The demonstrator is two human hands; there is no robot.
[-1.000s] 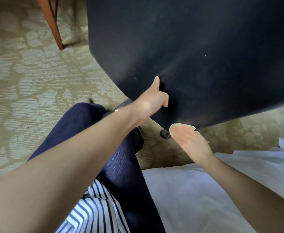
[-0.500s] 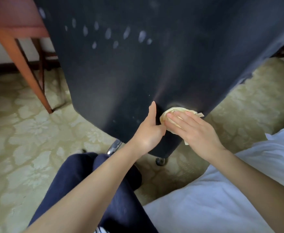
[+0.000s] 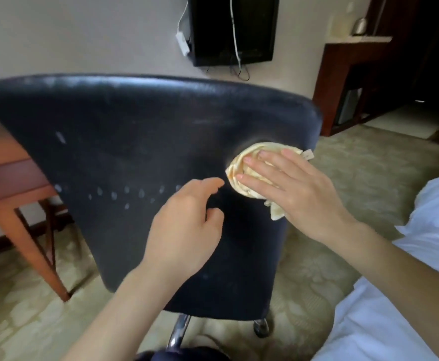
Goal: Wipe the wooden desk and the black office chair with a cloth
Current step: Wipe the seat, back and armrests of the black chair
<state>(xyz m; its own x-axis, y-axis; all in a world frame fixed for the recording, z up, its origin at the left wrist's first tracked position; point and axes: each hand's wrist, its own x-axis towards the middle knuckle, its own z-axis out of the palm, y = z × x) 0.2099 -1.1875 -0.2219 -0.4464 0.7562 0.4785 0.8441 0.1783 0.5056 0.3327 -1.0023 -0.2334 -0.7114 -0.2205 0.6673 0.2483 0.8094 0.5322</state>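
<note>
- Black leather-look office chair (image 3: 135,142): its backrest fills the centre of the frame, rear face toward the camera, with a row of small pale spots across the middle.
- Crumpled pale-yellow cloth (image 3: 235,166): right of centre, pressed against the backrest near its right edge; a small tag sticks out on the right.
- Right hand (image 3: 299,188): flat on the cloth, fingers straight and spread, pressing it to the chair.
- Left hand (image 3: 184,227): just left of the cloth, fingers loosely curled, holding nothing; contact with the backrest cannot be told.
- Reddish-brown wooden counter (image 3: 5,178): left edge of frame, behind the chair, one leg on the carpet.
- Pale patterned carpet (image 3: 356,165): under the chair; a chrome chair leg (image 3: 179,332) and black caster (image 3: 261,328) show at bottom centre.
- White bed sheet (image 3: 395,321): lower right.
- Black wall-mounted screen (image 3: 231,29): top centre, white cables hanging across it.
</note>
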